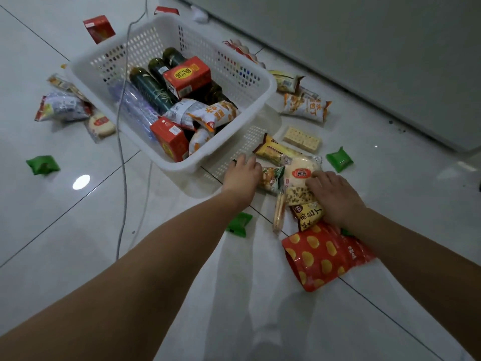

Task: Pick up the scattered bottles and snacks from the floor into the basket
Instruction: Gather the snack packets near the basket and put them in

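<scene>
The white plastic basket (pixel 263 82) stands on the tiled floor and holds dark green bottles (pixel 149 87), red cartons (pixel 186 75) and snack packs. My left hand (pixel 242 174) reaches down at the basket's near corner, fingers curled over a small green snack packet (pixel 272 178); what it grips is hidden. My right hand (pixel 335 195) lies on a heap of snacks, fingers curled round a pack of pale seeded crackers (pixel 299 195) below a round rice-cake pack (pixel 302 169). A red chip bag (pixel 320 256) lies under my right wrist.
Loose snacks lie all round: green packets (pixel 43 165) (pixel 339 158) (pixel 239 224), a yellow pack (pixel 279 152), a wafer block (pixel 302 139), orange-white bags (pixel 304 106) near the grey wall base (pixel 364 74), packs at left (pixel 63 106), a red carton (pixel 99 28). A white cable (pixel 121 152) crosses the basket.
</scene>
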A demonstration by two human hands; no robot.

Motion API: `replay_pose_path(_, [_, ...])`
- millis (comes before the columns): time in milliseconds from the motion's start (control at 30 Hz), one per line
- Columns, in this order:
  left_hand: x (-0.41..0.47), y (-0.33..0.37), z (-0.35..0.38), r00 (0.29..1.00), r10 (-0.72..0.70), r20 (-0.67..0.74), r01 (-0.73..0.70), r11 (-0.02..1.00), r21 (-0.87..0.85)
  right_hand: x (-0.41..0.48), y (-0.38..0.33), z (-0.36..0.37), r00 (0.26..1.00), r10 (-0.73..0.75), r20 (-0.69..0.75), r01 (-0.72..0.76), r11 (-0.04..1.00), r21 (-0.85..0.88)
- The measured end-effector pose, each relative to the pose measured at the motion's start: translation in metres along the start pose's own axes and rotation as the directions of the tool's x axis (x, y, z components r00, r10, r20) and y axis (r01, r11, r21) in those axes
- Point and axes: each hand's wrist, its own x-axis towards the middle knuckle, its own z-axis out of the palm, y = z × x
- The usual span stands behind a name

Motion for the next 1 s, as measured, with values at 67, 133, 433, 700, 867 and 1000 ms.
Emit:
replay_pose_path(67, [0.0,-0.004,0.002,0.999,-0.034,0.004,0.034,0.999,-0.035,0.004,0.0,0.002,0.999,-0.002,0.033,0.002,1.0,-0.01])
replay_pose_path(133, [-0.001,-0.006,0.002,0.998,-0.066,0.023,0.068,0.995,-0.08,0.002,-0.002,0.003,0.998,0.013,0.058,-0.014,1.0,0.025])
replay_pose_path(433, [-0.007,-0.009,0.005,0.981,-0.157,0.113,0.17,0.978,-0.118,-0.018,-0.002,0.005,0.995,0.1,-0.03,-0.088,0.959,0.269])
replay_pose_path(700, [-0.029,-0.016,0.0,0.983,-0.168,0.074,0.182,0.935,-0.303,-0.033,-0.004,-0.017,0.997,0.076,-0.031,-0.071,0.988,0.133])
replay_pose_path(867, [-0.04,-0.029,-0.023,0.989,-0.128,0.068,0.144,0.914,-0.378,-0.045,-0.004,-0.036,1.0,0.001,0.027,0.0,1.0,-0.032])
replay_pose_path(1000, [-0.051,-0.041,-0.044,0.994,-0.11,0.017,0.106,0.892,-0.44,-0.048,-0.004,-0.06,0.993,0.054,0.102,-0.055,0.999,0.004])
